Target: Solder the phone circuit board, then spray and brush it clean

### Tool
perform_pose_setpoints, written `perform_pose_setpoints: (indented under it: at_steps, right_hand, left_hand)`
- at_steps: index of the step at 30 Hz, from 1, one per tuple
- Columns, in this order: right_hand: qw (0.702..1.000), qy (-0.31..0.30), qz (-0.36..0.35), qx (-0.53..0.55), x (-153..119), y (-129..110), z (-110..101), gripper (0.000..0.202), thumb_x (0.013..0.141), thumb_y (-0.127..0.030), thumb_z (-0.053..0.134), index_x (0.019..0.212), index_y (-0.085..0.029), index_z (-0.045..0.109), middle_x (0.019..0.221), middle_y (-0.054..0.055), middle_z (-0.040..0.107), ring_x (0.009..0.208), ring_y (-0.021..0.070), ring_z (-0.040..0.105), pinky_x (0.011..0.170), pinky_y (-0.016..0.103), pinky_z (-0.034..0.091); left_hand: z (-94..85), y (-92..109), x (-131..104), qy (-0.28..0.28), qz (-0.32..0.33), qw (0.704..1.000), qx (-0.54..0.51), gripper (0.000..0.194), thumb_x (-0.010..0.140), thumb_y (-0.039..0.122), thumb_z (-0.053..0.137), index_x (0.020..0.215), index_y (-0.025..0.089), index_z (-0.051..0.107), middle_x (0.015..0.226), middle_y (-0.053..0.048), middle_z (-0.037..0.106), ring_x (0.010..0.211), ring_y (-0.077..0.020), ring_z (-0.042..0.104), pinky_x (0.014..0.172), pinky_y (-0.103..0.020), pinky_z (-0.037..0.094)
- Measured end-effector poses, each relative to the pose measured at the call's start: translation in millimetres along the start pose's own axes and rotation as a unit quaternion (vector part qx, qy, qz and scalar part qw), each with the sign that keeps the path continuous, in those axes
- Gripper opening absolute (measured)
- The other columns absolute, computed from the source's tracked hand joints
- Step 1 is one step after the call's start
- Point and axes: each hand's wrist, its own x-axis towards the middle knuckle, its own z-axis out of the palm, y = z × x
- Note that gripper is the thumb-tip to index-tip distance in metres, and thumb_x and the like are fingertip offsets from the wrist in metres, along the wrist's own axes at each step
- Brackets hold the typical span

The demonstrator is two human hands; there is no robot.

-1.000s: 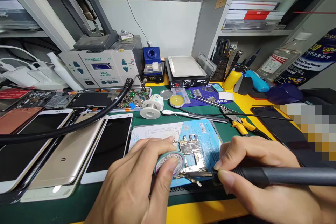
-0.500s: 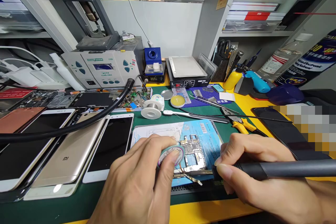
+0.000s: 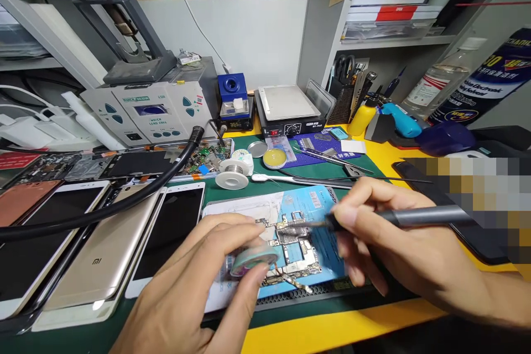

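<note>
A small round spool (image 3: 254,261), partly blurred, sits between the thumb and fingers of my left hand (image 3: 199,282). My right hand (image 3: 381,232) grips a dark soldering iron (image 3: 427,215), whose thin tip points left over the upper part of a circuit board (image 3: 305,257). The board lies on a blue and white card (image 3: 327,249), and my left fingertips are at its left edge. A strip of copper-coloured braid (image 3: 294,282) runs from the spool across the board's lower edge.
Several phones, including a gold one (image 3: 97,254), lie at the left under a black hose (image 3: 166,180). Behind the card are a solder reel (image 3: 232,174), a tin of yellow paste (image 3: 274,158), tweezers (image 3: 332,159) and a hot plate (image 3: 286,104). A black phone (image 3: 448,210) lies right.
My right hand has raised the iron from the board's lower edge to its upper part. My left hand has shifted down and left, with the spool tilted flatter. The camera view has moved slightly.
</note>
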Motion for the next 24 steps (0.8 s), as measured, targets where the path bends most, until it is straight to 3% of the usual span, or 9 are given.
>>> perform_pose_setpoints:
  at_steps: [2, 3, 6, 8, 14, 20, 24]
  right_hand:
    - [0.99, 0.036, -0.109, -0.083, 1, 3, -2, 0.018, 0.096, -0.04, 0.072, 0.089, -0.024, 0.072, 0.067, -0.001, 0.077, 0.049, 0.0146, 0.071, 0.038, 0.017, 0.052]
    - [0.971, 0.035, -0.187, -0.144, 2, 6, -4, 0.011, 0.097, -0.035, 0.071, 0.096, -0.025, 0.076, 0.074, 0.0, 0.081, 0.055, 0.0152, 0.074, 0.045, 0.019, 0.057]
    - [0.866, -0.029, -0.412, -0.283, 7, 13, -10, 0.022, 0.096, -0.018, 0.068, 0.116, -0.025, 0.077, 0.09, 0.003, 0.084, 0.075, 0.0175, 0.079, 0.069, 0.024, 0.064]
    - [0.811, -0.074, -0.487, -0.314, 11, 15, -10, 0.026, 0.095, -0.013, 0.066, 0.119, -0.02, 0.075, 0.089, 0.005, 0.084, 0.081, 0.0197, 0.08, 0.077, 0.028, 0.064]
    - [0.768, -0.095, -0.514, -0.37, 14, 14, -8, 0.033, 0.084, -0.008, 0.075, 0.116, -0.01, 0.073, 0.088, 0.011, 0.081, 0.085, 0.0224, 0.08, 0.086, 0.033, 0.064]
    - [0.79, -0.119, -0.466, -0.381, 9, 17, -12, 0.061, 0.08, -0.008, 0.071, 0.139, -0.017, 0.06, 0.116, 0.012, 0.078, 0.118, 0.0294, 0.071, 0.102, 0.042, 0.059]
    - [0.8, -0.115, -0.429, -0.403, 7, 14, -13, 0.065, 0.084, -0.012, 0.07, 0.146, -0.018, 0.052, 0.131, 0.013, 0.073, 0.133, 0.0315, 0.061, 0.114, 0.047, 0.049]
  left_hand:
    - [-2.4, 1, 1, 0.001, 0.016, 1.0, 0.005, 0.03, 0.097, 0.027, 0.061, 0.127, 0.029, 0.055, 0.12, 0.0, 0.07, 0.109, -0.0139, 0.068, 0.097, -0.018, 0.054]
    - [-3.7, 2, 2, -0.006, 0.027, 1.0, 0.003, 0.029, 0.098, 0.025, 0.06, 0.126, 0.028, 0.055, 0.117, 0.0, 0.07, 0.107, -0.0133, 0.068, 0.095, -0.018, 0.053]
    - [-7.7, 5, 5, -0.043, 0.051, 0.998, -0.016, 0.025, 0.098, 0.019, 0.057, 0.122, 0.027, 0.057, 0.107, 0.0, 0.068, 0.101, -0.0132, 0.066, 0.091, -0.019, 0.051]
    - [-9.4, 8, 8, -0.056, 0.058, 0.996, -0.029, 0.021, 0.099, 0.019, 0.055, 0.119, 0.026, 0.058, 0.104, -0.001, 0.067, 0.096, -0.0141, 0.066, 0.084, -0.022, 0.052]
    - [-12.0, 14, 13, -0.07, 0.056, 0.996, -0.01, 0.013, 0.098, 0.015, 0.051, 0.099, 0.023, 0.061, 0.087, -0.001, 0.063, 0.074, -0.0164, 0.064, 0.065, -0.027, 0.053]
    - [-14.2, 13, 13, -0.075, 0.06, 0.995, -0.012, 0.013, 0.097, 0.014, 0.051, 0.09, 0.023, 0.059, 0.08, 0.0, 0.061, 0.066, -0.0155, 0.061, 0.059, -0.027, 0.052]
    - [-11.3, 14, 14, -0.072, 0.058, 0.996, -0.018, 0.013, 0.096, 0.014, 0.051, 0.093, 0.023, 0.059, 0.082, -0.001, 0.062, 0.069, -0.0161, 0.063, 0.059, -0.027, 0.052]
